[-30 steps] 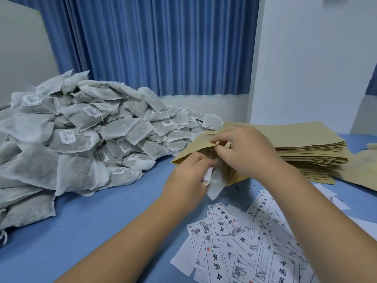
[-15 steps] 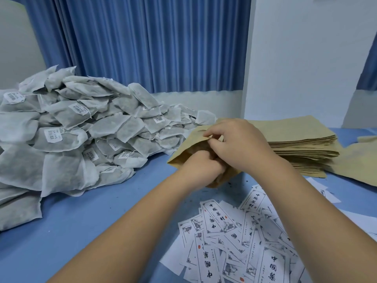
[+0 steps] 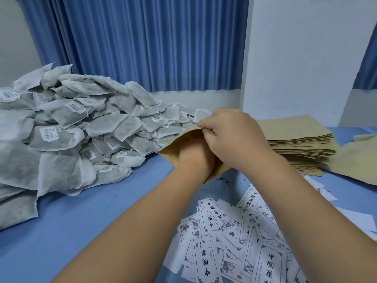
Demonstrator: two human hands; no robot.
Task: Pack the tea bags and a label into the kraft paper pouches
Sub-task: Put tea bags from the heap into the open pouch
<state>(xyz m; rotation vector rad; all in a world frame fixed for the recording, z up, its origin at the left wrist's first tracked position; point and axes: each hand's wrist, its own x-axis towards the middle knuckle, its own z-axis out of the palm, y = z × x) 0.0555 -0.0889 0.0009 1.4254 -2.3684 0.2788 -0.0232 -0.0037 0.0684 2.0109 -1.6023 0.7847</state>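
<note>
An open kraft paper pouch (image 3: pixel 173 148) is held up above the blue table, its mouth toward me. My left hand (image 3: pixel 193 159) is pushed into the mouth up to the knuckles, so its fingers and whatever they hold are hidden inside. From above, my right hand (image 3: pixel 231 137) pinches the pouch's upper lip and keeps it open. A big heap of white tea bags (image 3: pixel 81 129) with small printed tags lies to the left. Printed paper labels (image 3: pixel 234 242) are scattered on the table under my forearms.
A thick stack of flat kraft pouches (image 3: pixel 302 148) lies right behind my right hand, with more kraft paper (image 3: pixel 359 160) at the far right. The blue table (image 3: pixel 81 231) shows between the heap and the labels. A blue curtain and white wall stand behind.
My left hand held a white tea bag at the pouch mouth a second ago. It has since gone deep into the pouch and the tea bag is out of sight.
</note>
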